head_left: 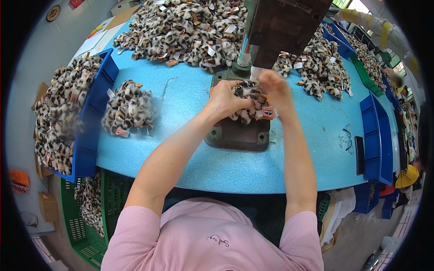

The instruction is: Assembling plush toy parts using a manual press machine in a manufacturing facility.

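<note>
A small spotted plush skin (251, 97) with two round shiny eyes and an orange-and-white tag sits over the base of a dark green press (239, 137). My left hand (222, 100) is closed on its left side, thumb across the fur. Just right of the press's white tip (256, 73), my right hand (276, 90) is raised beside the plush. Motion smears its fingers, so I cannot make out whether they grip anything. The press's heavy dark head (287, 34) stands right above both hands.
Spotted plush skins lie in a large pile (185, 34) behind the press, another pile (323, 63) to its right and a small heap (130, 108) at left. A full blue bin (86, 144) borders the left edge. Glasses (347, 137), a dark phone-like slab (360, 155) and a blue tray (377, 140) are at right.
</note>
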